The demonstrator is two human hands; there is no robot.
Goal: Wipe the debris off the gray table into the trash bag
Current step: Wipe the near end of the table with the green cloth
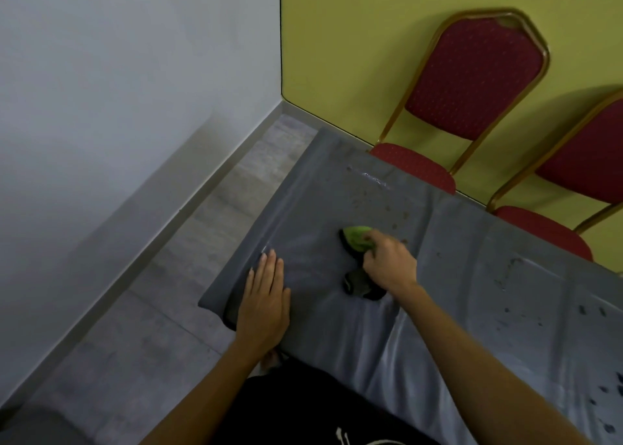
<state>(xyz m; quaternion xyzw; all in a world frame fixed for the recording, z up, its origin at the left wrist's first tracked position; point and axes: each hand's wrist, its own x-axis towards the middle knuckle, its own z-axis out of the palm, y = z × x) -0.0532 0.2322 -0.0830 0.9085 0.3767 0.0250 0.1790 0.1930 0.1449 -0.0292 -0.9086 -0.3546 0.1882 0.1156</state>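
The right hand [387, 264] gripped a green cloth [357, 239] mid-bench [472, 276]; the left hand [264, 296] lay flat, fingers spread. Brown crumbs [387, 208] at 1 o'clock could scatter floorward, with no trash bag visible.

Gray table [455, 309] showing dark specks; cloth [358, 239] showing green over black; chairs [472, 80] wearing red dotted fabric, gold frames; walls showing yellow and pale gray.
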